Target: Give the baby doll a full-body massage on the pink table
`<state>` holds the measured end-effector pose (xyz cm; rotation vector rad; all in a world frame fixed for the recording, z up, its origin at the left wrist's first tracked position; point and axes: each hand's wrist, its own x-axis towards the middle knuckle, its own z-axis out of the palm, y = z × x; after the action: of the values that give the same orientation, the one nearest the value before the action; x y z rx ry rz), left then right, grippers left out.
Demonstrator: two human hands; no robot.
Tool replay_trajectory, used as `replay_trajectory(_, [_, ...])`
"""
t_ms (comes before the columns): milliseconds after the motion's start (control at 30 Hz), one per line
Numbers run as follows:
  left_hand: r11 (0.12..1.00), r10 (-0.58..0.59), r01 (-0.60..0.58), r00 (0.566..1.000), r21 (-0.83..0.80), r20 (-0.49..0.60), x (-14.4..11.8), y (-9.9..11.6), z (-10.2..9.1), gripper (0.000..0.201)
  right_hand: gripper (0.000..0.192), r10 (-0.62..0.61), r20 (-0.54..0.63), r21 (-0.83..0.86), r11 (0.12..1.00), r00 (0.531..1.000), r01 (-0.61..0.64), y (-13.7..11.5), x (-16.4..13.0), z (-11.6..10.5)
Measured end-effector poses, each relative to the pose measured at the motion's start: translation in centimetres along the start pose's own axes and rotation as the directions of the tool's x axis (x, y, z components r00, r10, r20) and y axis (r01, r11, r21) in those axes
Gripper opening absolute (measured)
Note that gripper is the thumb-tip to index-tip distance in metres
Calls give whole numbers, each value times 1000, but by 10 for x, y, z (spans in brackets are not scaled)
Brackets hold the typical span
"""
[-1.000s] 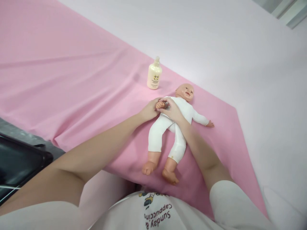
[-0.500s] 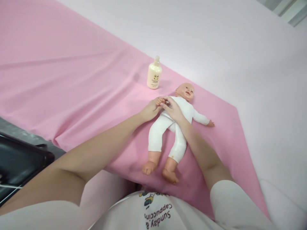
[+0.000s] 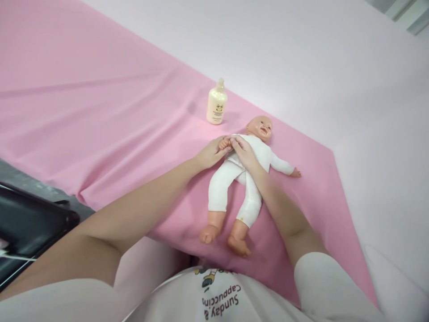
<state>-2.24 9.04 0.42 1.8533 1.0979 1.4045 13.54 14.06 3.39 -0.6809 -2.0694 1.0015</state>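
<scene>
A baby doll [image 3: 258, 152] with a white cloth body lies on its back on pink cloth, its head away from me. My left hand [image 3: 212, 153] is closed around the doll's hand [image 3: 225, 143], on the left of its body. Against the same small hand, my right hand [image 3: 243, 151] has its fingertips pressed to the doll's fingers, its palm over the doll's belly. The doll's other arm [image 3: 284, 167] stretches out to the right. Beyond my left hand stands a cream pump bottle [image 3: 217, 105] with a printed label.
Pink cloth [image 3: 127, 103] with folds covers the table. A pale wall [image 3: 301, 58] borders its far and right sides. At the lower left is a black object [image 3: 30, 232] with a white cable [image 3: 20, 258].
My right thumb has shifted from the doll's hand toward my other fingers. My left hand keeps its hold. The whole view has shifted slightly.
</scene>
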Motion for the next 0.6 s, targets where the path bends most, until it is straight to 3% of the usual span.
replay_trajectory(200, [994,-43,41,999,101,16,-2,10,-1,48,27,-8,-1,-1,1000,1000,8,-1,-2,0])
replay_trajectory(433, [977,-60,52,998,206,32,-2,4,-2,40,9,-25,1,-18,1000,1000,25,2,-1,0])
replay_trajectory(600, [989,-40,40,999,143,-3,-3,0,-2,45,31,-25,32,-86,996,999,28,6,0,-1])
